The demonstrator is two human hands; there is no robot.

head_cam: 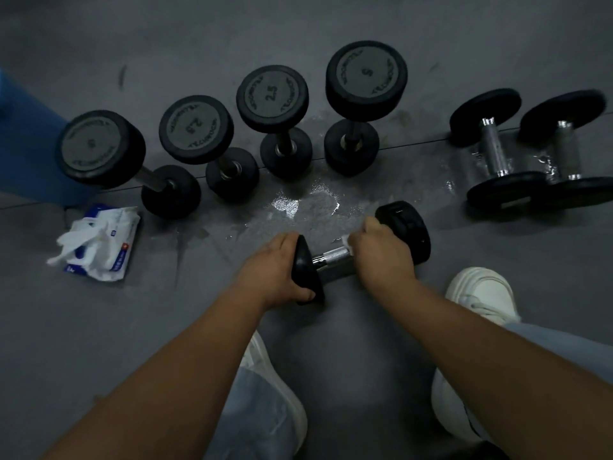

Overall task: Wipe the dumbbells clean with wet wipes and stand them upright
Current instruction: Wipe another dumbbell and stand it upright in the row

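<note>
Left hand: I grip the near head of the lying dumbbell.
Right hand: holds a wet wipe round its handle, I think.

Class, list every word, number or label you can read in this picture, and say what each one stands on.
"2.5": top face of the third upright dumbbell from the left.
"5": top face of the fourth upright dumbbell.
"2.5", faint: top face of the second upright dumbbell.
First upright dumbbell: number too blurred.
Curved lettering round those faces: too blurred to read.
Wet wipes pack: print too small.
</note>
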